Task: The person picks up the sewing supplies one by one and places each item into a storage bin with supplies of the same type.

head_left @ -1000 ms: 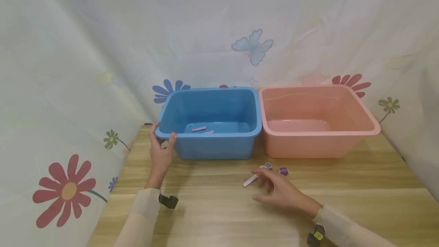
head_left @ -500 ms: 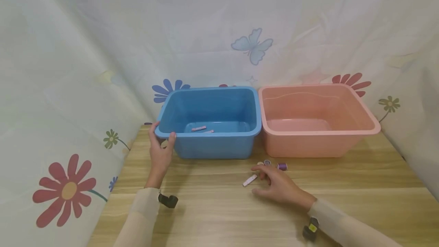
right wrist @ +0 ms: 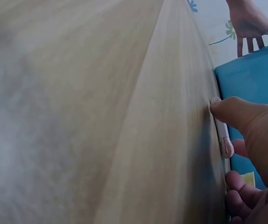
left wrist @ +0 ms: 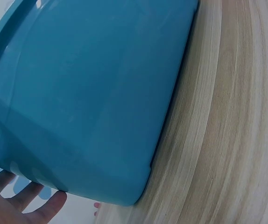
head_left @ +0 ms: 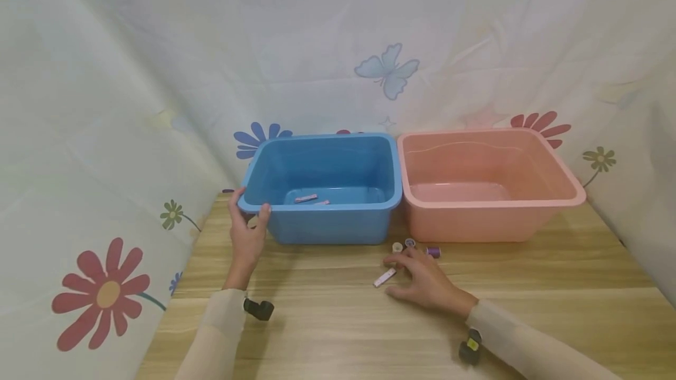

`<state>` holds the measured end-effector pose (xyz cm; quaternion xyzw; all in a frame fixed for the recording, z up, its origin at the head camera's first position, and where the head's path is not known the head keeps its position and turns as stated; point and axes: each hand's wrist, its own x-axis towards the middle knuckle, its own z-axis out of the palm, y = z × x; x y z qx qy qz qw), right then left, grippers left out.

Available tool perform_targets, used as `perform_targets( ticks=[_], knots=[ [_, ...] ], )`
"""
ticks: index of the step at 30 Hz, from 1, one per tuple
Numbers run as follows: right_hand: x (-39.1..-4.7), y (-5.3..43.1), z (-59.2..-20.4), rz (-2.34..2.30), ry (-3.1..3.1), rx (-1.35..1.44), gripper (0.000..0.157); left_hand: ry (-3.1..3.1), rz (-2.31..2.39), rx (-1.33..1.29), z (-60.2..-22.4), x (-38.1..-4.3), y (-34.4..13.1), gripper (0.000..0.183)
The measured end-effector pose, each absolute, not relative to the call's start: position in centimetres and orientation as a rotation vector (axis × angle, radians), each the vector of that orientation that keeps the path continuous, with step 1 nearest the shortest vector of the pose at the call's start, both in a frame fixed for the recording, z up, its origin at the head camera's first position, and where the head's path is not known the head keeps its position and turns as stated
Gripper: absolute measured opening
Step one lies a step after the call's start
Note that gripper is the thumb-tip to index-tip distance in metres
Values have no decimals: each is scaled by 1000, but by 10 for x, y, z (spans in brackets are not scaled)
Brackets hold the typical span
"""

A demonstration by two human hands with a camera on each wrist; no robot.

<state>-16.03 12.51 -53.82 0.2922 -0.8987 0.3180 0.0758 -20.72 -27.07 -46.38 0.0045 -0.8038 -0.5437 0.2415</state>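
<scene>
My left hand point(head_left: 248, 242) holds the front left corner of a blue plastic tub point(head_left: 333, 226), thumb at the front rim and fingers along its side. Two small pink-and-white bars point(head_left: 306, 198) lie inside it. My right hand point(head_left: 430, 283) is low over the table, thumb and index finger apart beside another small pink-and-white flat bar point(head_left: 384, 277); its thumb point(right wrist: 236, 112) is close to the bar in the right wrist view. Around its fingertips are a cream thread spool point(head_left: 397, 247), a dark spool with a pale rim point(head_left: 410, 243) and a purple spool point(head_left: 433, 252) on its side.
A pink plastic tub point(head_left: 475, 223) stands right beside the blue one. Both are on a wood-grain table point(head_left: 327, 321). Behind hangs a pale curtain point(head_left: 317, 46) printed with flowers and a butterfly.
The spools have shifted slightly back toward the tubs, and the cream one has come into view. My right hand has moved a little left and forward. The left hand has stayed in place.
</scene>
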Motion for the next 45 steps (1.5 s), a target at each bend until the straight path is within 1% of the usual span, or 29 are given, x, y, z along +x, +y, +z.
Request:
perform_targets(
  ticks=[11, 22, 36, 45],
  knots=[
    [-162, 123, -538, 954, -2671, 878, 34, -2187, -1485, -13, -461, -208, -269, 69],
    [-165, 123, -537, 976, -2692, 843, 22, -2183, -1481, -9, -458, -209, -269, 69],
    [-165, 124, -536, 1027, -2702, 832, 23, -2203, -1479, -3, -463, -211, -273, 68],
    [-162, 124, -533, 1098, -2641, 903, 24, -2213, -1496, 22, -465, -208, -274, 69]
  ],
)
